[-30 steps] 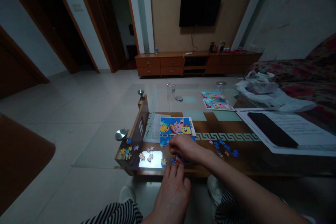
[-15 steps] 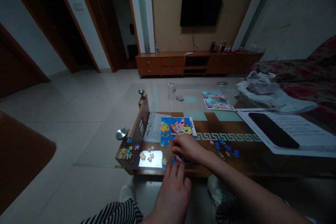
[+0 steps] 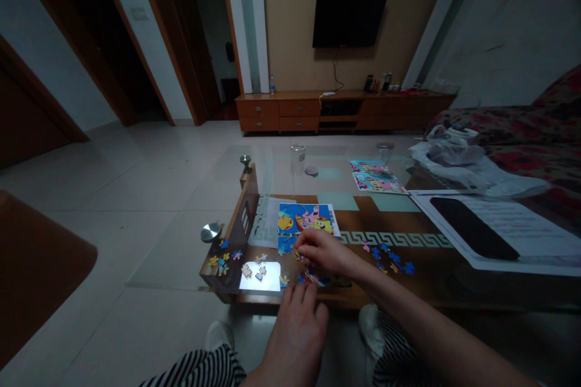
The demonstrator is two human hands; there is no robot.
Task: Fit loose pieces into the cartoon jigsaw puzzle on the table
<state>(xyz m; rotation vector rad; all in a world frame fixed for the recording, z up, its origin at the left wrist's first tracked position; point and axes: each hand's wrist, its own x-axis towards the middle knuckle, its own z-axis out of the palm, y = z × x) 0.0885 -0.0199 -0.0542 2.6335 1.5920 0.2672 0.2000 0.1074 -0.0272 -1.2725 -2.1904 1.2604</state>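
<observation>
My right hand point(image 3: 321, 251) is closed in a pinch at the lower edge of the partly assembled jigsaw puzzle, with a small yellowish puzzle piece point(image 3: 298, 255) at its fingertips. Blue joined pieces point(image 3: 285, 244) show just left of that hand; the rest of them lie hidden under it. Above them is a cartoon picture card point(image 3: 305, 217) on the glass table. My left hand point(image 3: 300, 314) rests on the near table edge, fingers stretched forward and touching nothing I can name. Loose puzzle pieces point(image 3: 311, 278) lie between the two hands, partly covered.
More loose pieces point(image 3: 221, 263) lie at the left, and others point(image 3: 393, 259) to the right. A phone point(image 3: 472, 225) rests on papers point(image 3: 535, 236). Farther back are a glass point(image 3: 298, 160), a round lid point(image 3: 311, 171), colourful cards point(image 3: 379, 181) and a plastic bag point(image 3: 472, 160).
My right hand has shifted slightly and its fingers have lifted a little, uncovering more of the pieces beneath. My left hand has stayed almost where it was.
</observation>
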